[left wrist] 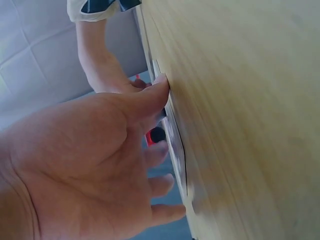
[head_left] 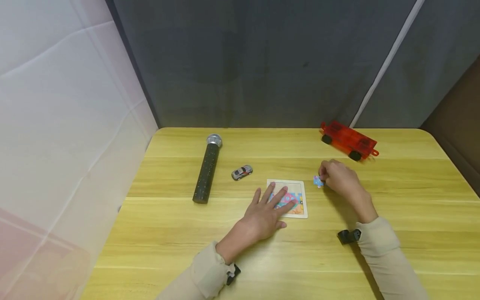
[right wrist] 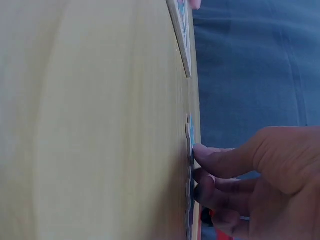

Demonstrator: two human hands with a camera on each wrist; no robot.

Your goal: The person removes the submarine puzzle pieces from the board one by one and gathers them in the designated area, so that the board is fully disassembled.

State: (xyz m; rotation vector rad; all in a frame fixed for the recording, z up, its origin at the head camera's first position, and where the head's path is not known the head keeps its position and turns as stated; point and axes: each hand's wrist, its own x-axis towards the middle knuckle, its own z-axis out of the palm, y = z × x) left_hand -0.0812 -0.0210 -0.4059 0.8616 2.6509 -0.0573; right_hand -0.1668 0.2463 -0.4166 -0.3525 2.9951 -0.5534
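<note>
A small framed jigsaw puzzle (head_left: 305,210) with a pale border and a colourful picture lies flat on the table. My left hand (head_left: 262,216) rests over it, fingers spread across the picture and partly hiding it. To the right, a blue and pink puzzle piece (head_left: 317,181) lies at the fingertips of my right hand (head_left: 343,181). The right wrist view shows thumb and curled fingers of that hand (right wrist: 270,175) pinching at the thin puzzle pieces (right wrist: 189,140) low on the table. From the left wrist view, the left hand (left wrist: 85,170) has its fingers stretched toward the frame.
A black microphone (head_left: 207,173) with a silver head lies left on the wooden table (head_left: 157,233). A small silver toy car (head_left: 241,172) stands between it and the puzzle. At the back right is a red see-through toy wagon (head_left: 348,139) with black wheels. A grey curtain hangs behind.
</note>
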